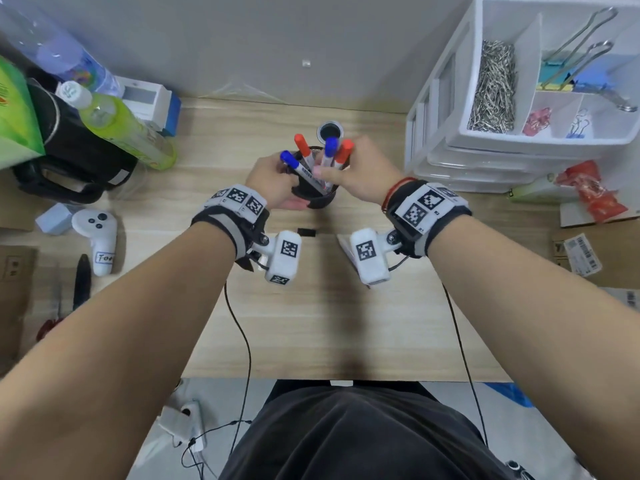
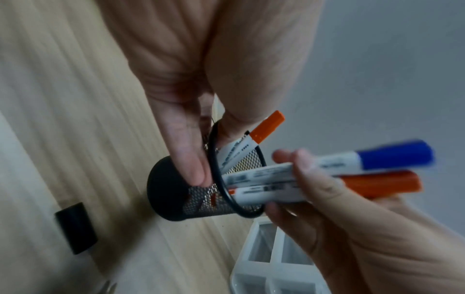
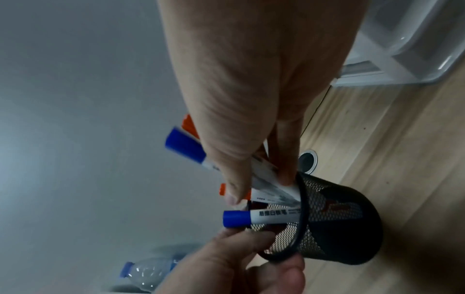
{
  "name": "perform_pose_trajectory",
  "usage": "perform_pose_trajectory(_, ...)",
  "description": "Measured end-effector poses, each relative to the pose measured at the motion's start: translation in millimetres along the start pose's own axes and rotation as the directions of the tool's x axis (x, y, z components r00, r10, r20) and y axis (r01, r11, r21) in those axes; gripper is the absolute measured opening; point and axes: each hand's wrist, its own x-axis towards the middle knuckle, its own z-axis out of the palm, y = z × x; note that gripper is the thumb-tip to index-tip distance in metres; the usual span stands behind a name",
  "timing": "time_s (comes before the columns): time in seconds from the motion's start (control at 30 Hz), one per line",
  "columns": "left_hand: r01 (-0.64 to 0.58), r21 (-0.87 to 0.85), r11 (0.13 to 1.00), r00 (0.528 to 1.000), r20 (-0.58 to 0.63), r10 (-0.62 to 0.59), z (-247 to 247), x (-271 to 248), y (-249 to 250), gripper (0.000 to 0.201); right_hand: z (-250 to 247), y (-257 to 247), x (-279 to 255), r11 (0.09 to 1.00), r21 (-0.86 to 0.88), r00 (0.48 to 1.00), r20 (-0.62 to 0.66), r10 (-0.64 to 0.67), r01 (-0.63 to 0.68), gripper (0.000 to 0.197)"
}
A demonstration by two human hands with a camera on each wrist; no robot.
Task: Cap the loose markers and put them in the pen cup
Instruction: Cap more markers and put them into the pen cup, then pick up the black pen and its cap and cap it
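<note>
1. Your forearms fill the bottom of the head view, each with a strapped wrist camera, and they meet at the black mesh pen cup (image 1: 317, 194) on the wooden desk (image 1: 329, 323).
2. Your left hand (image 1: 273, 181) grips the cup: the left wrist view shows fingers (image 2: 191, 171) curled against the mesh wall just under the rim, a detail hidden from the head camera.
3. Your right hand (image 1: 360, 174) is closed around two capped markers, a blue marker (image 2: 372, 158) and an orange marker (image 2: 362, 184), their lower ends inside the cup's mouth.
4. Only the right wrist view shows a second blue-capped marker (image 3: 261, 217) lying against the cup's rim.
5. Only the head view shows the white drawer organiser (image 1: 519, 98) to the right and the green bottle (image 1: 121, 129) to the left.
6. A small black object (image 2: 75, 227) lies on the desk near the cup.
</note>
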Motion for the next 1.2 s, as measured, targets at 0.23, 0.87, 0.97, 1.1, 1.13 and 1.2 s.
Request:
perform_pose_trajectory(0.23, 0.059, -0.089, 0.994, 0.995, -0.074, -0.066, 0, 27, 10, 0.042, -2, 13, 36, 0.991, -0.135, 0.997, -0.071, 0.005, -0.015, 0.032)
perform_pose_trajectory(0.87, 0.126, 0.470, 0.874, 0.991, -0.091, -0.094, 9, 17, -39, 0.063, -21, 134, -44, 0.542, -0.701, 0.781, -0.034, 0.623, -0.463, 0.015)
perform_pose_trajectory(0.97, 0.051, 0.673, 0.737, 0.999, -0.030, -0.042, 14, 11, -57, 0.047, -15, 140, -48, 0.581, -0.670, 0.795, -0.023, 0.607, -0.462, 0.011)
perform_pose_trajectory(1.1, -0.063, 0.791, 0.608, 0.998, 0.037, 0.055, 25, 8, -80, 0.045, -4, 130, -46, 0.720, -0.589, 0.860, 0.079, 0.504, -0.368, 0.012)
perform_pose_trajectory(1.13, -0.091, 0.806, 0.585, 0.995, 0.055, 0.079, 27, 7, -84, 0.043, -2, 125, -45, 0.759, -0.560, 0.878, 0.110, 0.465, -0.332, 0.016)
perform_pose_trajectory(1.2, -0.136, 0.816, 0.562, 0.989, 0.081, 0.123, 29, 8, -90, 0.034, 3, 115, -44, 0.828, -0.494, 0.910, 0.154, 0.385, -0.266, 0.025)
